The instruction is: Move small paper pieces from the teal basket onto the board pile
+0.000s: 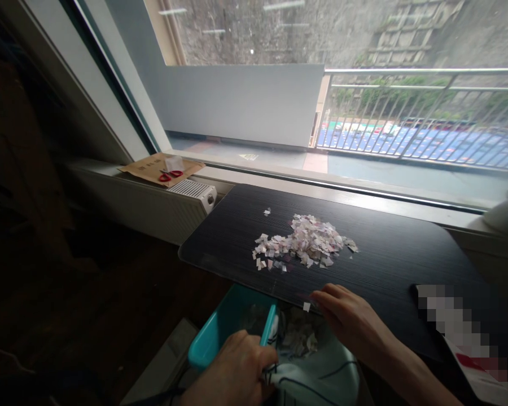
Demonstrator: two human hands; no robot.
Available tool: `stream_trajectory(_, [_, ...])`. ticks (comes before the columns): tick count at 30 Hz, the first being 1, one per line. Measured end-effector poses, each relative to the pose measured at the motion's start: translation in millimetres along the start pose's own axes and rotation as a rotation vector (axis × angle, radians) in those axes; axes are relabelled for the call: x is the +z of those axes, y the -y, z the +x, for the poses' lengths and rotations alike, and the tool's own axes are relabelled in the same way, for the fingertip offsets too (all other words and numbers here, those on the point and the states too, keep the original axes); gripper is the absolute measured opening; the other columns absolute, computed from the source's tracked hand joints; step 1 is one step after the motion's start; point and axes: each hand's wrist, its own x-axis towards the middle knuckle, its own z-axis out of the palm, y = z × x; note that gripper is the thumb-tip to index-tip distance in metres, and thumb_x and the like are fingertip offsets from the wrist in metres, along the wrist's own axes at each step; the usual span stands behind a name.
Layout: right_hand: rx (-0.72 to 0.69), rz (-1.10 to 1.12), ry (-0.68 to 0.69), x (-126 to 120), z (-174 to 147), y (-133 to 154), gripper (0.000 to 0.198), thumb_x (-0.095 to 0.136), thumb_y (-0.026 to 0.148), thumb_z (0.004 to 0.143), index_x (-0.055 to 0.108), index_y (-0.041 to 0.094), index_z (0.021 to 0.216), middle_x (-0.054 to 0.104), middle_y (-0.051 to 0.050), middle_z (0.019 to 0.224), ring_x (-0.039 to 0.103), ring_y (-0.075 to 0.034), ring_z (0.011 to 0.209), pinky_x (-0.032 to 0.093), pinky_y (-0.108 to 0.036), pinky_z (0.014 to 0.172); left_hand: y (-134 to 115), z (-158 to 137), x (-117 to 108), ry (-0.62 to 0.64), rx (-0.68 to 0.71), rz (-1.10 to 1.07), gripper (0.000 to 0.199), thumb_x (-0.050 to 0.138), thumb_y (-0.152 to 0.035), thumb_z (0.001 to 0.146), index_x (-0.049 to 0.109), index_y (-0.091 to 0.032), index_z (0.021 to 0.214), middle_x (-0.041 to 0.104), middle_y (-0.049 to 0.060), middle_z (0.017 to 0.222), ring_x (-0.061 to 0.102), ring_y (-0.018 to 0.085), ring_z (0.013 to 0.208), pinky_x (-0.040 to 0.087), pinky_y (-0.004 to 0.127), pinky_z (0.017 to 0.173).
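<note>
A heap of small pale paper scraps (313,239) lies on the black wood-grained table (385,248). At the table's front edge is my right hand (349,316), fingers reaching left and loosely bent; its thumb is partly hidden. One small white scrap (306,307) shows just beside its fingertips; whether they touch cannot be made out. Below the edge stands a teal bin (211,332) with a divider. My left hand (241,363) is closed around the divider's near end and part of a pale liner with dark lines (309,386). More scraps (298,338) lie inside the right compartment.
Red-handled scissors (170,175) rest on a brown paper envelope (146,168) on the radiator (195,194) by the window. Two loose scraps (267,212) lie behind the heap. A dark-edged, pixelated flat object (444,310) is on the table's right side.
</note>
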Motion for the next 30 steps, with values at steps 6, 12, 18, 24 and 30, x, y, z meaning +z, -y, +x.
stream_trajectory(6, [-0.015,0.024,0.034,4.7,-5.8,-0.9,0.029,0.041,0.010,0.092,0.067,0.022,0.098,0.064,-0.005,0.089,0.058,-0.017,0.080,0.044,-0.025,0.071,1.6,-1.4,2.5,0.004,-0.005,0.003,0.009,0.062,-0.017,0.075,0.064,-0.021,0.083,0.064,0.005,0.088,0.057,0.026,0.092,0.043,0.033,0.081])
stream_trajectory(12, [0.007,0.047,-0.019,1.7,-4.2,-1.5,0.028,0.040,0.015,0.093,0.067,0.022,0.095,0.063,-0.004,0.083,0.058,-0.016,0.074,0.042,-0.025,0.066,-10.3,3.4,-3.8,0.013,0.029,0.053,0.007,0.061,-0.018,0.077,0.066,-0.021,0.080,0.066,0.004,0.083,0.059,0.025,0.086,0.044,0.032,0.077])
stream_trajectory(18, [0.033,-0.013,-0.119,-7.0,36.3,1.6,0.028,0.040,0.019,0.094,0.065,0.020,0.105,0.064,-0.004,0.088,0.060,-0.016,0.076,0.041,-0.025,0.067,-34.5,17.5,-9.6,0.070,0.157,0.207,0.009,0.068,-0.026,0.076,0.071,-0.018,0.080,0.069,0.007,0.072,0.065,0.027,0.073,0.046,0.033,0.074])
stream_trajectory(24, [0.052,-0.132,-0.049,-7.2,59.4,9.0,0.030,0.039,0.018,0.095,0.068,0.019,0.103,0.066,-0.006,0.090,0.062,-0.015,0.078,0.039,-0.023,0.066,-39.2,25.6,-4.0,0.069,0.282,0.244,0.012,0.068,-0.028,0.079,0.072,-0.017,0.079,0.068,0.008,0.066,0.065,0.027,0.068,0.045,0.034,0.069])
stream_trajectory(30, [0.032,-0.171,-0.011,-13.3,63.1,12.3,0.032,0.040,0.014,0.093,0.068,0.022,0.108,0.067,-0.006,0.094,0.064,-0.016,0.082,0.039,-0.023,0.067,-36.1,32.3,2.8,0.084,0.328,0.259,0.010,0.068,-0.026,0.079,0.073,-0.017,0.079,0.067,0.007,0.062,0.064,0.026,0.061,0.043,0.032,0.064])
